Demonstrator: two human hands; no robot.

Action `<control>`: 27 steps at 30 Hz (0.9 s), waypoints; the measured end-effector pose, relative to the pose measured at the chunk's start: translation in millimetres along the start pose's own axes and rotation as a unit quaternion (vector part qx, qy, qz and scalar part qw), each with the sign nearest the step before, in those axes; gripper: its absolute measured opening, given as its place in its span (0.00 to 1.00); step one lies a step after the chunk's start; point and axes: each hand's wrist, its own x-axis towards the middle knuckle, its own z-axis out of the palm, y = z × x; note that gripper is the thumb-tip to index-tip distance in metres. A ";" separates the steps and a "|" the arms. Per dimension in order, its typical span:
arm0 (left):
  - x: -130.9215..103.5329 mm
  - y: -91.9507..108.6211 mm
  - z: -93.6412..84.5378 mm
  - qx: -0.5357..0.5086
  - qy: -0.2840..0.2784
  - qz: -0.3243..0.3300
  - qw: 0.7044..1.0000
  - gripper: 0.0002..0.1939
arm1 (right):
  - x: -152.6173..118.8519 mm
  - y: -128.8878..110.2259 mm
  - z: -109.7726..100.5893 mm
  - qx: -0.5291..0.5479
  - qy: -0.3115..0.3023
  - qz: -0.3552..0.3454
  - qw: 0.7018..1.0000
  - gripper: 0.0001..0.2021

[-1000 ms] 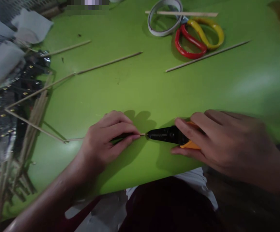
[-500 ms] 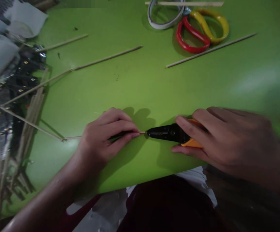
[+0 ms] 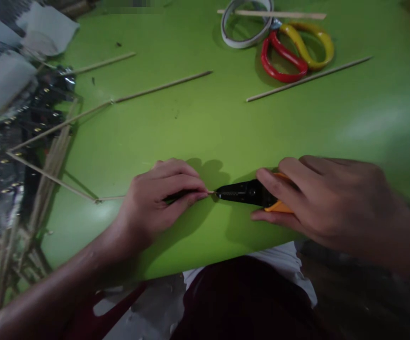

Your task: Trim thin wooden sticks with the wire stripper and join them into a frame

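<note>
My left hand (image 3: 166,198) pinches a thin wooden stick (image 3: 111,198) close to its right end. That stick belongs to a jointed zigzag of sticks (image 3: 54,180) running off to the left. My right hand (image 3: 328,203) is wrapped round a wire stripper (image 3: 242,191) with a black head and orange handles. The tool's jaw tips look closed at the stick's end, just right of my left fingertips. Whether a fine wire lies between them is too small to tell. My left palm hides part of the stick.
Scissors (image 3: 286,78) with red and yellow handles and a roll of tape (image 3: 242,45) lie at the back. A loose stick (image 3: 307,79) rests before them. On the left are bundled sticks (image 3: 51,177), dark plastic packets (image 3: 4,177) and white paper (image 3: 6,82) on the green table (image 3: 191,132).
The camera view has shifted slightly, so the table things appear a little lower and mostly further right. Both hands keep their grips, and less of the stick's tip shows past my left fingers.
</note>
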 end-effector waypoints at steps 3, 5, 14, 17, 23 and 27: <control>-0.7 -1.2 0.1 -0.004 0.001 0.002 1.000 0.03 | 2.9 0.3 -4.8 -0.017 -0.016 -0.009 1.000 0.27; -1.0 -1.7 0.1 -0.004 0.003 0.001 1.000 0.03 | 4.8 0.6 -8.9 -0.032 -0.031 -0.021 0.999 0.28; -0.4 -2.0 -0.8 -0.011 0.000 0.006 1.000 0.03 | 9.1 -0.1 -14.8 -0.060 -0.037 -0.034 0.997 0.26; -0.8 -2.8 -1.5 -0.013 0.003 0.011 1.000 0.03 | 11.3 0.1 -17.3 -0.052 -0.033 -0.036 0.997 0.27; -0.1 -3.4 -2.6 -0.031 -0.001 0.016 0.999 0.03 | 11.1 -1.6 -22.2 -0.086 -0.078 -0.025 0.993 0.24; 0.4 -3.2 -3.2 -0.032 -0.001 0.013 0.999 0.05 | 10.0 -3.7 -21.5 -0.079 -0.078 -0.014 0.994 0.23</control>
